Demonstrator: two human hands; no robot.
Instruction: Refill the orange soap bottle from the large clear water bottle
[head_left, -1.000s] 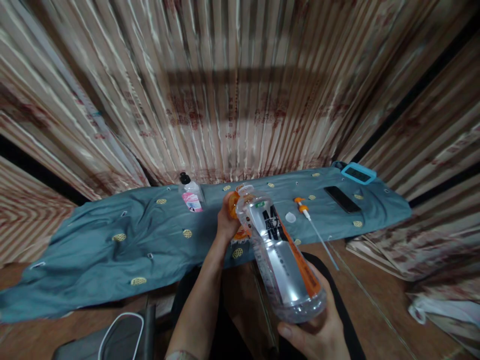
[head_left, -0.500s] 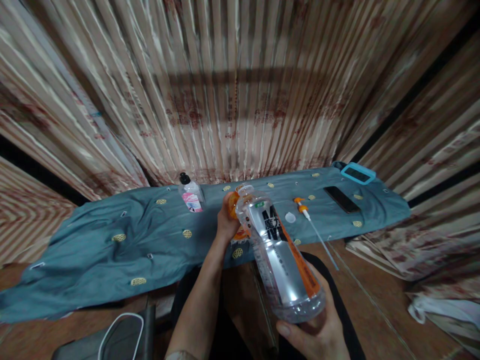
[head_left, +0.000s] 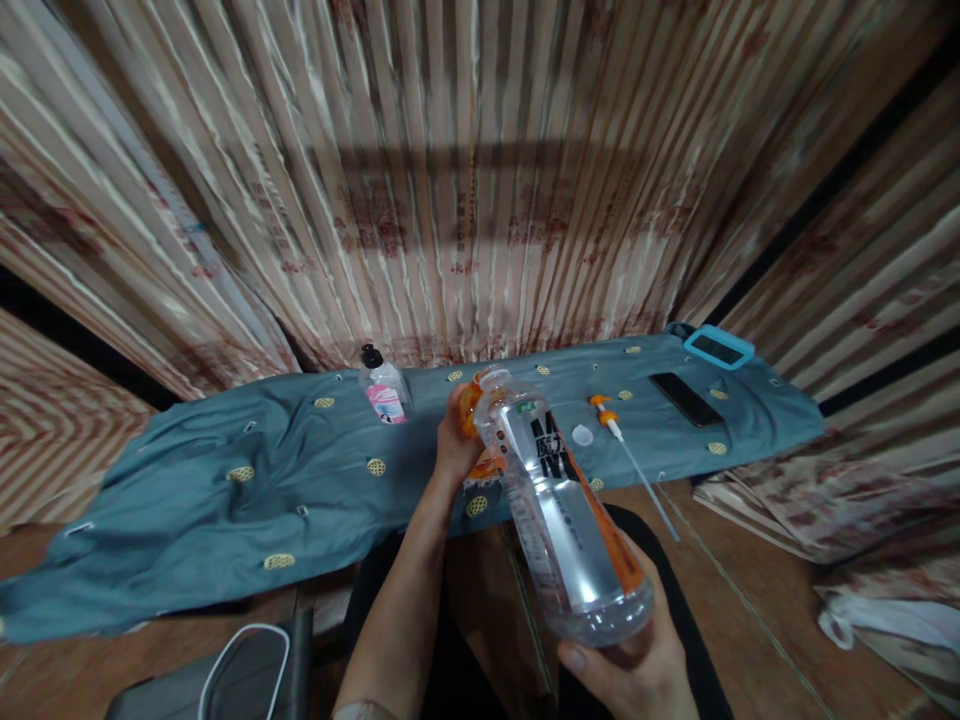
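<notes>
The right hand [head_left: 637, 665] is closed under the base of a large clear plastic bottle [head_left: 559, 510], tilted so its open neck points away toward an orange container [head_left: 474, 425]. The bottle's label has an orange stripe and big black letters, an "M" and part of some Chinese characters; the rest is unreadable. The left hand [head_left: 454, 440] is wrapped around the orange container, which rests on the teal cloth [head_left: 225, 480] covering the counter, touching the bottle's neck. Just right of the bottle's neck lie a small white cap [head_left: 581, 434] and an orange pump head with a long tube [head_left: 626, 450]. Left of it stands a small pump bottle with a pink label [head_left: 384, 390], its print too small to read. Further right of the bottle lie a black phone [head_left: 684, 398] and a blue-framed device [head_left: 716, 347].
</notes>
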